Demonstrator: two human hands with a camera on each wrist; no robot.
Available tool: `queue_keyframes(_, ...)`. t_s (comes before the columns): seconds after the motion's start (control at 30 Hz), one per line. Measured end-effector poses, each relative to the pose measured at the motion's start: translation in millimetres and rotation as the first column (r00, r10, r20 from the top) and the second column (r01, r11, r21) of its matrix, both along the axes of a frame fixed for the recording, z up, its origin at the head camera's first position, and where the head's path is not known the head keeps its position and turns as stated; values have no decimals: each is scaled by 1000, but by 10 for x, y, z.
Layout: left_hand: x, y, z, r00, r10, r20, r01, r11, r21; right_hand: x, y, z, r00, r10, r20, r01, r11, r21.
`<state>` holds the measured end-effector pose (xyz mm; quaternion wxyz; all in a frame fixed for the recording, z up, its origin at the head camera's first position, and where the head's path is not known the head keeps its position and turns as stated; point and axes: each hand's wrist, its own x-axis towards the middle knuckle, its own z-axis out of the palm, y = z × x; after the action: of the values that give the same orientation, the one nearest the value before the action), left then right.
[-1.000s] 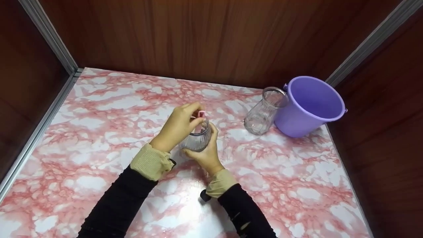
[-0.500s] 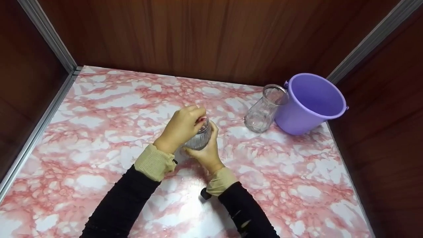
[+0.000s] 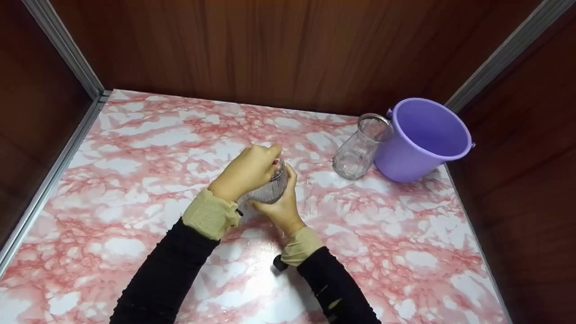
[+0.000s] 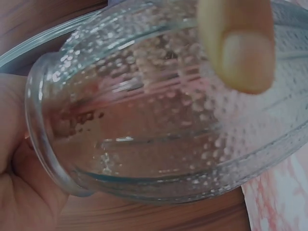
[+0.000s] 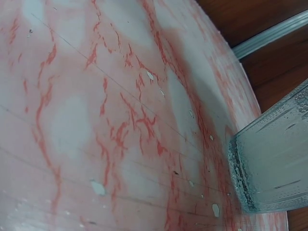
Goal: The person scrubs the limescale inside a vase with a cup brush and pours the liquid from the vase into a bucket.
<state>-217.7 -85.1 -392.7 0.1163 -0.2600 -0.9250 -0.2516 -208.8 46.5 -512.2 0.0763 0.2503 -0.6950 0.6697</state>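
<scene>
A clear glass jar (image 3: 270, 192) with ribbed, dimpled sides tilts over the middle of the table, its mouth facing up and away. My right hand (image 3: 283, 211) grips the jar round its side and base; its thumb (image 4: 248, 60) lies along the glass in the left wrist view. My left hand (image 3: 247, 173) is bent over the mouth, fingers curled round a small pink thing that is mostly hidden. Through the glass, a thin pinkish streak (image 4: 154, 94) runs lengthwise. In the right wrist view the thick base of the glass (image 5: 243, 178) enters at the right edge.
At the back right a waisted glass vase (image 3: 353, 157) stands close against a purple bucket (image 3: 400, 164). The table (image 3: 148, 180) has a pink-and-white marbled top. Dark wooden panels (image 3: 225, 54) with metal corner strips enclose its back and sides.
My left hand has tipped down over the jar's mouth, carrying the pink thing lower, so less of it shows. My right hand keeps its grip on the jar nearly in place.
</scene>
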Motion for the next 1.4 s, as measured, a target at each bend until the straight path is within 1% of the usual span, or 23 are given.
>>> queue_keyframes(0.13, -4, -19, 16, 1000, 1, 25, -1, 1000, -12, -6, -2, -8, 1000, 1, -13, -2, 1000, -10)
queue_keyframes(0.3, -2, -28, 35, 999, 14, 49, -14, 1000, -14, 4, -4, 9, 1000, -15, -14, 16, 1000, 11)
queue_keyframes(0.47, 11, 5, 74, 992, 47, 118, -46, 999, -7, 13, -10, 12, 1000, -16, 4, 16, 1000, 8)
queue_keyframes(0.6, 30, 40, 85, 986, 68, 150, -65, 998, -25, 18, -22, 15, 1000, -14, 19, 14, 1000, 3)
queue_keyframes(0.77, 61, 65, 67, 988, 94, 125, -89, 995, -41, 22, -31, 25, 1000, -20, 10, 20, 1000, 13)
queue_keyframes(0.97, 94, 72, 16, 995, 100, 8, -100, 995, -17, 22, -23, 22, 1000, -22, 15, 22, 999, 27)
queue_keyframes(1.03, 98, 71, -1, 995, 97, -17, -97, 995, -7, 23, -18, 19, 1000, -20, 23, 19, 999, 28)
queue_keyframes(1.17, 96, 75, -8, 995, 95, -21, -95, 995, -8, 24, -9, 18, 999, -21, 24, 21, 999, 33)
queue_keyframes(1.3, 86, 81, -2, 996, 91, -13, -92, 995, -42, 24, -2, 20, 1000, -22, 21, 22, 999, 32)
queue_keyframes(1.4, 71, 70, -3, 997, 77, -9, -77, 995, -61, 24, -1, 21, 1000, -19, 20, 18, 999, 26)
